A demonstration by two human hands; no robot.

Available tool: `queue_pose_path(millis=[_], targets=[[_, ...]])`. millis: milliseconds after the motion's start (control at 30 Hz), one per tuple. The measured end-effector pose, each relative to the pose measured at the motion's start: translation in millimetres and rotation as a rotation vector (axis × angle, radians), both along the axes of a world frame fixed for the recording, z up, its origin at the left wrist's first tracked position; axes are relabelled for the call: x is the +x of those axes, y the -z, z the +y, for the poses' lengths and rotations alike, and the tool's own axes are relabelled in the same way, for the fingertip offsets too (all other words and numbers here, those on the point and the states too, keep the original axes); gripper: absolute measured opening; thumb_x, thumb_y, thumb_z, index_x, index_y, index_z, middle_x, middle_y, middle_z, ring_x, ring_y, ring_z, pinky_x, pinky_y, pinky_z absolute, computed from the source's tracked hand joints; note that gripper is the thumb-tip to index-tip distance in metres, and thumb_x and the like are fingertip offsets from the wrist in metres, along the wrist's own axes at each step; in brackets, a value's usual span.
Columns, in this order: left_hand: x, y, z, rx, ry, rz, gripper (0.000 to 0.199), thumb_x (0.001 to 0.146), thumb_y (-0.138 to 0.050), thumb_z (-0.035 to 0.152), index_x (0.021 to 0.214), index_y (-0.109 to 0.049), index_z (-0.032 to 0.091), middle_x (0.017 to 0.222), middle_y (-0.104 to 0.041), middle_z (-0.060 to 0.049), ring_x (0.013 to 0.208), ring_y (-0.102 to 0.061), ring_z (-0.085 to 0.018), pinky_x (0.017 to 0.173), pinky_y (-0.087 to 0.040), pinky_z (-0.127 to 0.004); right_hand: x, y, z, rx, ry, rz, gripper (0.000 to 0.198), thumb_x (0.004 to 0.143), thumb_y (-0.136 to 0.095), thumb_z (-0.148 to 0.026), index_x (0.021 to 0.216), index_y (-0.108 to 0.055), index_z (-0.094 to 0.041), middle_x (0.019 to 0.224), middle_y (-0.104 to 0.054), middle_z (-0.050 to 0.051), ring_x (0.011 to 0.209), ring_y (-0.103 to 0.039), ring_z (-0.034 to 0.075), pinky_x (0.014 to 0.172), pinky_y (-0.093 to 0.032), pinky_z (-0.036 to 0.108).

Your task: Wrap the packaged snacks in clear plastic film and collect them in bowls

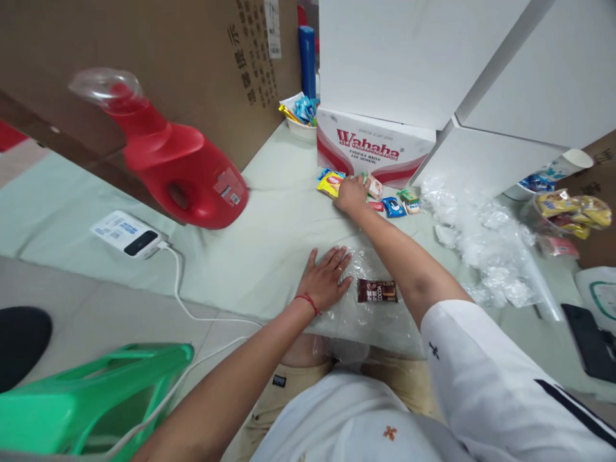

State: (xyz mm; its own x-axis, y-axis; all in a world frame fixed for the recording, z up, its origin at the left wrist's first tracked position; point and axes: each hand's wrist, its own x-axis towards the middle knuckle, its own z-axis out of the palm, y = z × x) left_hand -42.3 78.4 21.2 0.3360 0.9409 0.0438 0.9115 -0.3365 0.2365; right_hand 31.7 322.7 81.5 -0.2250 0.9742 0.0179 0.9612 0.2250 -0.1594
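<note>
My left hand (325, 280) lies flat with spread fingers on a clear plastic bag (359, 321) at the table's near edge. On that bag, right of the fingers, rests a brown cocoa snack packet (378, 290). My right hand (353, 194) reaches forward to a row of small snack packets, its fingers curled down among them; what they grip is hidden. Left of it is a yellow packet (330, 184), and against its fingertips a green-and-white packet (374, 187). Farther right lie a blue packet (394, 206) and a green packet (409, 200).
Behind the packets stands a Wahaha water carton (375, 151). Crumpled clear bags (495, 250) cover the right side. Tubs of snacks (553, 212) stand beyond. On the left are a red jug (187, 167) and a white device (128, 234) with a cable.
</note>
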Motion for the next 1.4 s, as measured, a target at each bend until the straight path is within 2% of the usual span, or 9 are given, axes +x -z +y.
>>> queue_pose_path(millis=[133,233,367,467,567,667,1100,1267,1400], targets=[[0.5,-0.4,1.0,-0.016,0.010,-0.031,0.062,0.106,-0.031,0.052,0.164,-0.033,0.032,0.171,-0.032,-0.004,0.158,-0.029,-0.029,0.129,-0.008,-0.065,57.1,-35.9,-50.5,0.078,-0.205,0.085,0.074,0.090,-0.067,-0.045,0.148,-0.043,-0.005,0.142,-0.052,0.027,0.134,-0.044,0.041,0.116,-0.030,0.054],[-0.4,0.1,1.6,-0.025,0.016,-0.049,0.062,0.105,-0.034,0.052,0.163,-0.035,0.031,0.168,-0.039,-0.005,0.157,-0.031,-0.032,0.129,-0.006,-0.066,117.4,-53.9,-122.2,-0.027,-0.485,0.215,0.081,0.087,-0.069,-0.049,0.154,-0.036,-0.017,0.142,-0.052,0.019,0.130,-0.049,0.036,0.110,-0.042,0.048],[-0.9,-0.7,1.7,-0.051,0.027,-0.035,0.060,0.104,-0.034,0.043,0.162,-0.038,0.028,0.170,-0.035,-0.007,0.158,-0.028,-0.031,0.129,-0.005,-0.066,176.6,-31.5,-217.1,-0.177,-0.655,0.293,0.086,0.079,-0.075,-0.036,0.154,-0.035,-0.024,0.138,-0.051,0.017,0.124,-0.055,0.034,0.102,-0.051,0.047],[0.6,-3.0,1.3,-0.042,0.017,-0.025,0.059,0.105,-0.032,0.045,0.161,-0.039,0.028,0.171,-0.032,-0.006,0.158,-0.029,-0.028,0.128,-0.007,-0.066,191.3,3.7,-254.8,-0.093,-0.677,0.285,0.088,0.077,-0.075,-0.027,0.154,-0.035,-0.022,0.136,-0.050,0.019,0.132,-0.049,0.037,0.109,-0.046,0.056],[2.3,-4.3,0.9,-0.027,0.002,-0.021,0.060,0.105,-0.032,0.049,0.161,-0.040,0.028,0.171,-0.034,-0.007,0.158,-0.030,-0.028,0.128,-0.008,-0.066,193.4,28.5,-266.5,-0.039,-0.623,0.259,0.085,0.077,-0.074,-0.024,0.154,-0.037,-0.019,0.133,-0.050,0.021,0.129,-0.050,0.039,0.108,-0.045,0.059],[2.8,-3.4,0.8,-0.017,0.005,-0.013,0.060,0.105,-0.032,0.050,0.161,-0.039,0.028,0.171,-0.033,-0.006,0.158,-0.030,-0.028,0.128,-0.008,-0.065,196.0,35.7,-269.1,-0.030,-0.560,0.257,0.083,0.079,-0.072,-0.024,0.154,-0.037,-0.024,0.132,-0.051,0.019,0.122,-0.054,0.038,0.101,-0.049,0.057],[2.3,-2.9,1.5,-0.009,0.005,0.015,0.060,0.105,-0.033,0.050,0.162,-0.037,0.031,0.170,-0.034,-0.006,0.158,-0.031,-0.028,0.128,-0.009,-0.065,217.8,28.4,-261.8,-0.118,-0.342,0.335,0.094,0.077,-0.070,-0.014,0.157,-0.025,-0.031,0.141,-0.041,0.017,0.123,-0.059,0.035,0.093,-0.058,0.049],[2.8,-3.7,1.5,-0.013,0.003,0.031,0.060,0.105,-0.032,0.051,0.162,-0.037,0.029,0.171,-0.033,-0.006,0.158,-0.029,-0.027,0.128,-0.010,-0.065,218.8,23.9,-267.1,-0.149,-0.314,0.291,0.084,0.077,-0.069,-0.014,0.152,-0.033,-0.029,0.144,-0.041,0.016,0.112,-0.063,0.031,0.087,-0.059,0.045],[2.5,-4.6,1.9,-0.030,0.004,0.038,0.060,0.106,-0.031,0.051,0.162,-0.037,0.029,0.171,-0.031,-0.005,0.159,-0.029,-0.027,0.128,-0.010,-0.066,241.5,3.9,-248.4,-0.085,-0.284,0.362,0.083,0.073,-0.070,-0.016,0.149,-0.038,-0.028,0.141,-0.042,0.014,0.123,-0.057,0.031,0.096,-0.056,0.044]])
